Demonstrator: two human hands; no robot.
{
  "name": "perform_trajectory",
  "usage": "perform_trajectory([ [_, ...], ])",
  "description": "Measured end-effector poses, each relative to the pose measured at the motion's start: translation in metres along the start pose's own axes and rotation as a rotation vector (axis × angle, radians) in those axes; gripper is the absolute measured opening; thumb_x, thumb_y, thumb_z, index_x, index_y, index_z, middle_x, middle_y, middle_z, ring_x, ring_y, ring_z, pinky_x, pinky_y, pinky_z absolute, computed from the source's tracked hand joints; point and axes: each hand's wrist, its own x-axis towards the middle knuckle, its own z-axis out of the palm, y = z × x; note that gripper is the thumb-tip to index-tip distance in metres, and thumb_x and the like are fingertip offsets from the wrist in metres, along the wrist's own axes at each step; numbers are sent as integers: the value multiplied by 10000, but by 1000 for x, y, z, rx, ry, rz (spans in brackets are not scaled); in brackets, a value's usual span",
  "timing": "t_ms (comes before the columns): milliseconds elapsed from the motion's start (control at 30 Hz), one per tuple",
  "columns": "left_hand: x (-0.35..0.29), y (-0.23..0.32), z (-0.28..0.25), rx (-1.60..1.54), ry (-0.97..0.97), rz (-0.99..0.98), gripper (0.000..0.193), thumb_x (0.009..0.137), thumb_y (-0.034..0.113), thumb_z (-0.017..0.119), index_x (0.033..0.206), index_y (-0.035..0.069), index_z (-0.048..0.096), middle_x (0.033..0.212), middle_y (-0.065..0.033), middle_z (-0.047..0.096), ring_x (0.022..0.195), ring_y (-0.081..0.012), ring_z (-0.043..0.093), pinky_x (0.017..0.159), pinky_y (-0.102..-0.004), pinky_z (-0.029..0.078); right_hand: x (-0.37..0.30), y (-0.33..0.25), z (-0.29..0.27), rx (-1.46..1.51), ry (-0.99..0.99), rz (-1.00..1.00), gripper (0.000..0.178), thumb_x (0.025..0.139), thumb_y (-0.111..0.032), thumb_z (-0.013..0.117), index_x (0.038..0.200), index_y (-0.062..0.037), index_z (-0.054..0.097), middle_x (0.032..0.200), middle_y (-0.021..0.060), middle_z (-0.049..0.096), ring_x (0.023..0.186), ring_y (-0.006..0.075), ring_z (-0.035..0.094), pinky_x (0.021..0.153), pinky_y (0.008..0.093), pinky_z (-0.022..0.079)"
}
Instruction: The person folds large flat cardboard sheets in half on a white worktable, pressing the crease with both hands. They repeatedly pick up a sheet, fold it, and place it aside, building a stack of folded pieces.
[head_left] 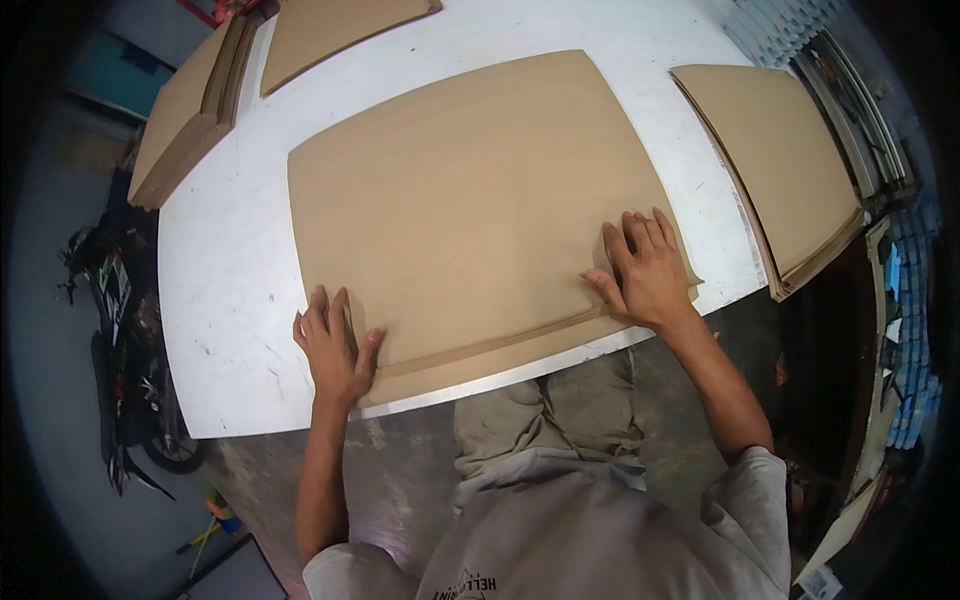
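A large brown cardboard sheet lies flat on the white tabletop in front of me. Along its near side runs a narrow brown strip, set off by a raised edge; whether this is a folded flap or another sheet underneath, I cannot tell. My left hand rests on the near left corner, fingers stretched forward and thumb apart. At the near right corner, my right hand lies on the cardboard with its fingers spread. Neither hand grips anything visible.
Stacks of brown cardboard stand at the far left and the right of the table. Another brown sheet lies at the back. A motorbike is on the floor at left; bluish stacked pieces line the right side.
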Motion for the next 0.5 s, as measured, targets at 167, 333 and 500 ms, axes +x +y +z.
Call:
perform_trajectory([
  [167,-1,0,-1,-20,-5,-5,738,993,445,651,1557,12,452,1573,-339,390,1489,-469,336,1231,-616,176,14,-2,7,183,67,83,568,988,-495,640,1277,-6,651,1154,234,541,1128,424,519,1128,589,333],
  [333,-2,-3,4,-31,35,-23,666,1017,393,621,1551,23,471,1596,-321,384,1464,-464,356,1217,-586,212,7,32,-6,46,78,-18,577,1026,-521,588,1360,-52,628,1237,220,541,1257,408,488,1182,656,249],
  [500,-2,-14,6,-153,94,14,605,989,358,638,1494,42,537,1551,-289,448,1438,-454,389,1207,-587,232,-1,62,11,174,149,68,544,1053,-486,554,1431,-96,591,1386,235,529,1376,389,465,1205,714,182],
])
